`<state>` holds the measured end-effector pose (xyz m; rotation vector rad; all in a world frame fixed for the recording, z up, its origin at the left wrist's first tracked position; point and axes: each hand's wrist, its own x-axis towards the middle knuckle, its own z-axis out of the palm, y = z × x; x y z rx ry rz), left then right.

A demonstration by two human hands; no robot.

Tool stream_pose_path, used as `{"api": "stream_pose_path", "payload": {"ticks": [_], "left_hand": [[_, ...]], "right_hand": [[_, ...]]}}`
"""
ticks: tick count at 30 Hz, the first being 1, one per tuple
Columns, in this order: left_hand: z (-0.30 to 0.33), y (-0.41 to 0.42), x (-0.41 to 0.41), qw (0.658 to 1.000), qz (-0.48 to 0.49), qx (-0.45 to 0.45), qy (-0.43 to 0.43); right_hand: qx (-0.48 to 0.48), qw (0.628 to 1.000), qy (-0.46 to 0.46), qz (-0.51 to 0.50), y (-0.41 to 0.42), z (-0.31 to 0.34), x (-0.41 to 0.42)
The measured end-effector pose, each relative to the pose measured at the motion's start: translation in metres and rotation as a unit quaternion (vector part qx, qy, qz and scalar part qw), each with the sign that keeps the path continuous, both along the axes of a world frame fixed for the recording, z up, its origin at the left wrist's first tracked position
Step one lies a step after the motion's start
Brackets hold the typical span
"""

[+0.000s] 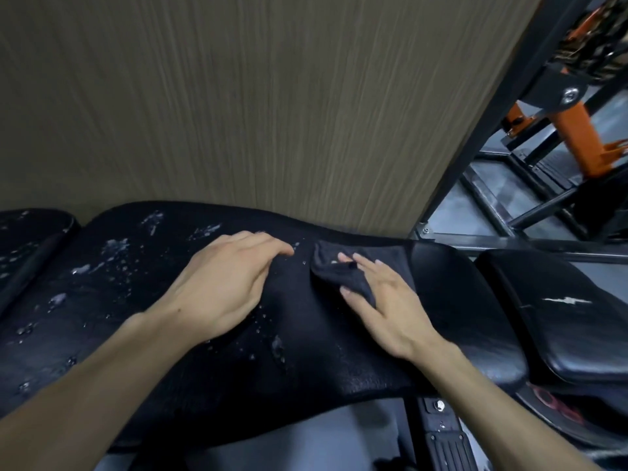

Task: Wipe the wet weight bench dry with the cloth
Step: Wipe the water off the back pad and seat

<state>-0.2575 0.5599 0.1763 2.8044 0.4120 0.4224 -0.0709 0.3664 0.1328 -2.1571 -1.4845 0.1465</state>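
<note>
The black padded weight bench (pixel 136 300) runs across the view, its left and middle parts dotted with water drops and small puddles. A dark cloth (pixel 339 270) lies bunched on the pad near its far edge. My right hand (pixel 384 300) lies on the cloth, thumb and fingers pinching a fold of it. My left hand (pixel 221 287) rests flat on the pad just left of the cloth, fingers spread and relaxed, holding nothing. The pad to the right of the cloth looks free of drops.
A brown wood-grain wall (pixel 238 96) stands right behind the bench. A second black seat pad (pixel 557 317) sits at the right. Black and orange gym machine frames (pixel 574 130) fill the upper right over a grey floor.
</note>
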Motion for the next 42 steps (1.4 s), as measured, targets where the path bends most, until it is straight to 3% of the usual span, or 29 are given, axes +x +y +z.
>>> {"api": "stream_pose_path", "payload": {"ticks": [7, 10, 15, 18, 21, 24, 28, 33, 39, 42], "left_hand": [[0.006, 0.002, -0.008, 1.0, 0.006, 0.003, -0.009], [0.006, 0.002, -0.012, 1.0, 0.008, 0.004, -0.004], [0.007, 0.003, -0.016, 1.0, 0.005, 0.005, 0.004], [0.007, 0.006, -0.018, 1.0, 0.013, 0.0, 0.009], [0.006, 0.012, -0.023, 1.0, 0.018, -0.001, 0.007], [0.004, 0.018, -0.028, 0.999, 0.033, -0.012, 0.007], [0.001, 0.022, -0.03, 0.999, 0.041, -0.022, 0.011], [-0.002, 0.033, -0.029, 0.998, 0.058, -0.029, 0.014], [0.0, 0.039, -0.03, 0.997, 0.077, -0.014, 0.008], [0.005, 0.04, -0.035, 0.996, 0.084, 0.0, 0.007]], "right_hand": [[-0.061, 0.984, 0.029, -0.162, 0.089, -0.011, 0.063], [-0.041, 0.991, 0.051, -0.119, 0.054, -0.015, 0.019], [0.044, 0.995, 0.043, 0.074, -0.032, 0.0, -0.073], [0.054, 0.996, 0.053, 0.037, -0.007, 0.001, -0.052], [-0.023, 0.998, 0.023, -0.056, 0.057, -0.016, 0.008], [-0.049, 0.991, 0.056, -0.107, 0.115, -0.022, 0.039], [-0.042, 0.993, 0.079, -0.08, 0.104, -0.021, 0.014], [-0.002, 0.997, 0.065, 0.049, 0.03, -0.012, -0.033], [-0.027, 0.999, 0.011, 0.02, 0.139, -0.019, 0.01], [-0.061, 0.998, 0.026, -0.016, 0.178, -0.024, 0.017]]}}
